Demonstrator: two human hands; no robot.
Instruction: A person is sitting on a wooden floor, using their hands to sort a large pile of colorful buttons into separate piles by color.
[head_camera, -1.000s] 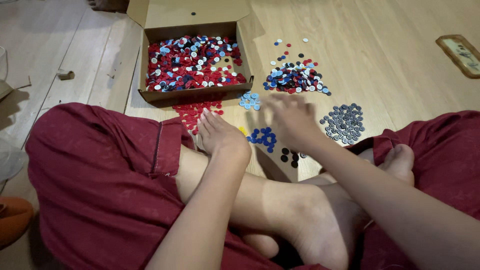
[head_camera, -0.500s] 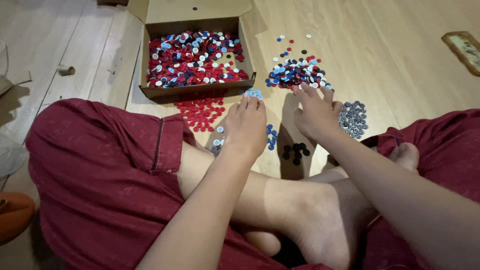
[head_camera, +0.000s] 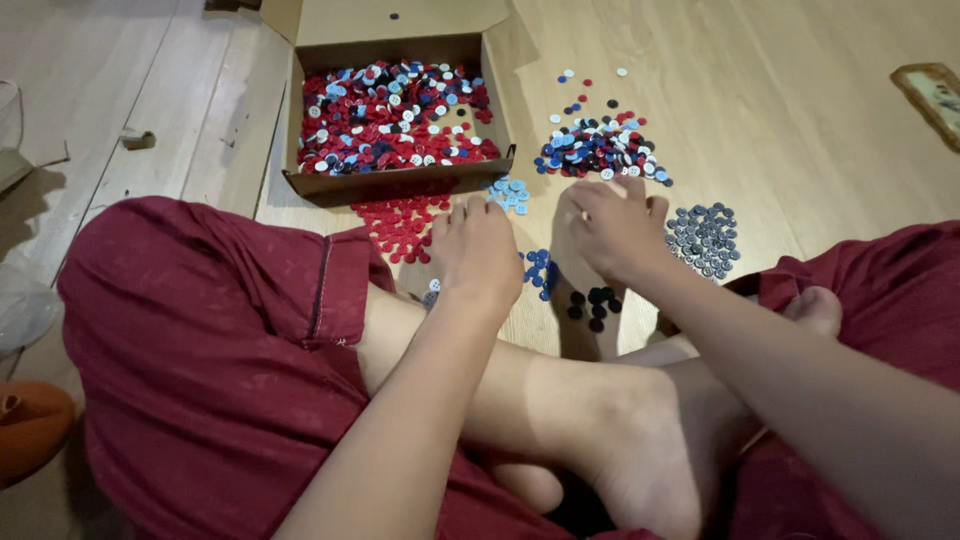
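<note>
My left hand (head_camera: 478, 250) lies palm down on the wooden floor, fingers stretched forward, between a red button pile (head_camera: 398, 226) and a dark blue button pile (head_camera: 541, 272). Its fingertips point at a small light blue pile (head_camera: 511, 192). My right hand (head_camera: 617, 226) is beside it with fingers spread, the tips touching the near edge of a mixed button pile (head_camera: 600, 150). A grey pile (head_camera: 704, 238) lies right of that hand and a few black buttons (head_camera: 590, 305) lie under the wrist. Nothing shows in either hand.
An open cardboard box (head_camera: 392, 184) full of mixed red, white, blue and black buttons stands ahead on the floor. My crossed legs in dark red trousers (head_camera: 210, 360) and my bare feet (head_camera: 640, 450) fill the foreground. A small framed object (head_camera: 935, 95) lies far right.
Both hands have moved forward and a little right, away from my legs. The left hand has come to rest between the red and dark blue piles, and the right hand has reached the mixed pile's edge.
</note>
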